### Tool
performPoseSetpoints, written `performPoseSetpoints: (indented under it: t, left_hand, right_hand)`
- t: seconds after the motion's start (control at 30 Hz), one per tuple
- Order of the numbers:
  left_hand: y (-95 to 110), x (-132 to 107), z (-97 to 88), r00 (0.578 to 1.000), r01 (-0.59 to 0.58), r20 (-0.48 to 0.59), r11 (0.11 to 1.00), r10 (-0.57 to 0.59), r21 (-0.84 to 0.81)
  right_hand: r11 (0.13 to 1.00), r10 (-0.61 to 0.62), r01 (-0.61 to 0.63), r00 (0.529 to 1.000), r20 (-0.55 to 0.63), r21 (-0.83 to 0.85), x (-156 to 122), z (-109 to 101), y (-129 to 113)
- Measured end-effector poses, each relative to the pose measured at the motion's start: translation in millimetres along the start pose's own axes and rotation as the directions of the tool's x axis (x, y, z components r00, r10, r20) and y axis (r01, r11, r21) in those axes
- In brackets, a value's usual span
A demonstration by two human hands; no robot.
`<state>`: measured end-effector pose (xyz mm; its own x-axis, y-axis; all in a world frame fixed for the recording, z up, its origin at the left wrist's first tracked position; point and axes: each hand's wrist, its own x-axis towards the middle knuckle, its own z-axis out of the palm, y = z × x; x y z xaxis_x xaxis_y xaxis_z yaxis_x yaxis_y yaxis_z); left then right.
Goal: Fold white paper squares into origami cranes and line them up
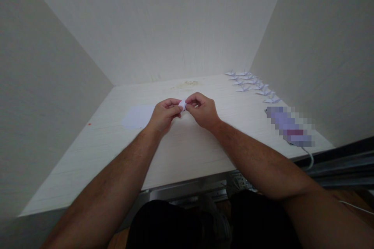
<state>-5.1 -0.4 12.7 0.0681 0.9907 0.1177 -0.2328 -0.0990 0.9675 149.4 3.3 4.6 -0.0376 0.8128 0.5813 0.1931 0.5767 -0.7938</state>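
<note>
A small piece of folded white paper (182, 104) is pinched between my two hands, just above the middle of the white table. My left hand (167, 113) grips its left side with thumb and fingers closed. On the other side, the thumb and forefinger of my right hand (202, 109) pinch its right edge. Fingers cover much of the paper, so its exact folds cannot be made out. Flat on the table by my left wrist lies white sheet paper (136, 116), partly behind the hand.
Several folded paper cranes (248, 81) stand in rows at the back right. Nearer, a blurred-out phone-like object (288, 126) with a cable (309, 159) lies on the table (181, 159). Walls enclose the back and sides. A small orange speck (89, 124) is at the left.
</note>
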Motion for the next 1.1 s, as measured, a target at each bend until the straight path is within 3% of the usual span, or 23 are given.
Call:
performPoseSetpoints:
  t: [0.33, 0.5, 0.87, 1.1]
  left_hand:
    - [5.5, -1.7, -3.9, 0.991, 0.058, 0.114, 0.992, -0.071, 0.114]
    - [4.6, -2.5, -4.8, 0.992, 0.029, 0.12, 0.987, -0.048, 0.157]
    - [0.1, -0.8, -5.2, 0.998, -0.008, 0.055, 0.99, 0.0, 0.143]
    - [1.3, -1.7, -3.5, 0.997, 0.046, 0.057, 0.987, -0.056, 0.156]
  right_hand:
    - [0.994, -0.081, 0.085, 0.995, 0.059, -0.071, 0.5, -3.4, 3.6]
    - [0.989, -0.107, 0.116, 0.99, 0.089, -0.095, 0.7, -4.9, 3.9]
    - [0.999, -0.017, 0.02, 0.998, 0.056, -0.049, 0.8, -2.6, 6.5]
    - [0.977, -0.122, 0.133, 0.99, 0.069, -0.168, 1.2, -4.0, 4.9]
